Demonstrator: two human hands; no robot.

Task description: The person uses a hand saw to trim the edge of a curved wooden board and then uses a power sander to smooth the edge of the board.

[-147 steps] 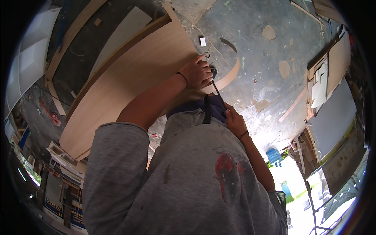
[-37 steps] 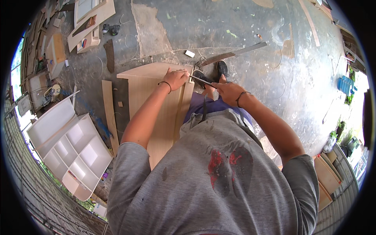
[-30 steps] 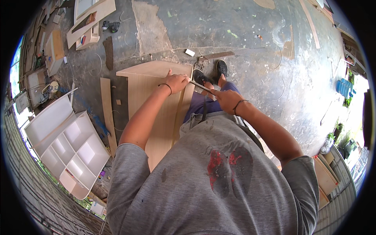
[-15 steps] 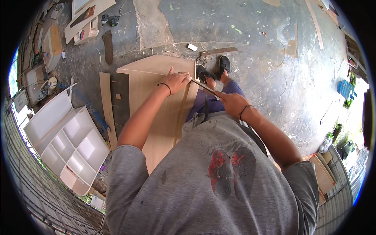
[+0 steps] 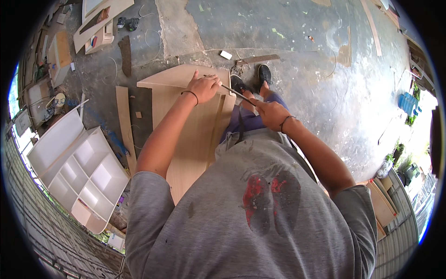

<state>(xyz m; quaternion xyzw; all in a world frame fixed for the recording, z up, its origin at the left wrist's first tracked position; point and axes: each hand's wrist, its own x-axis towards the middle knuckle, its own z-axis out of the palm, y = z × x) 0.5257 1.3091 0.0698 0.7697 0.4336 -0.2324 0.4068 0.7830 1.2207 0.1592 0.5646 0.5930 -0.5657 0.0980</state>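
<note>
Grey, scuffed concrete makes up the floor [image 5: 260,28], over which scraps are scattered. On it, beside the purple shorts [image 5: 251,122], a large pale wood-veneer piece with a flat flange at its far end [image 5: 193,149] is seen. To the left is set a white shelving unit with open square compartments [image 5: 95,151], alongside which a long, narrow tan wooden strip [image 5: 124,121] is laid. Black lace-up shoes [image 5: 265,74] are planted beyond the veneer piece's right end. Of the two bare hands, the right hand [image 5: 273,114] is closed around the near end of a slim, dark, straight bar [image 5: 239,95]. The bar is slanted toward the veneer piece's far right corner, where its far part is covered by the left hand's [image 5: 204,88] fingers; whether these are wrapped around it cannot be told. Farther off, a dark cordless drill [image 5: 132,24] and a small white block [image 5: 226,55] are seen.
</note>
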